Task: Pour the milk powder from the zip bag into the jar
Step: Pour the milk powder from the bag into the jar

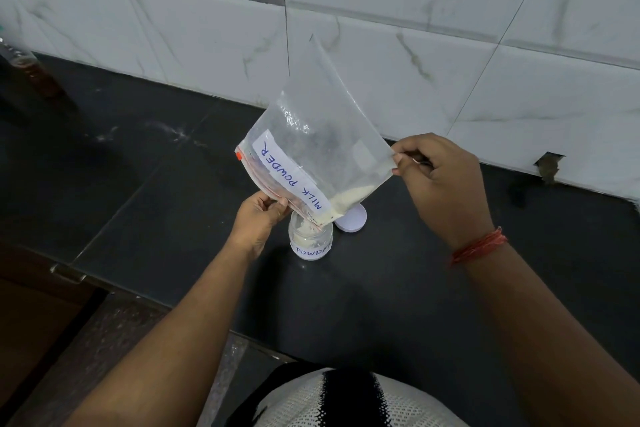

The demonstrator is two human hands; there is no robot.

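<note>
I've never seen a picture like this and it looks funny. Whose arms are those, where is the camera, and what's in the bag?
The camera sits on a person's head and looks down, so you see their own two arms. The left hand pinches the bag near its opening. The right hand pinches a bottom corner and lifts it. The bag is tipped, so the milk powder slides down into the small jar standing on the dark counter. A white lid lies beside the jar.

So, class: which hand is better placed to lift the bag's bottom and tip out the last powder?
The right hand: it pinches the zip bag's raised bottom corner. The left hand steadies its mouth over the jar.
</note>
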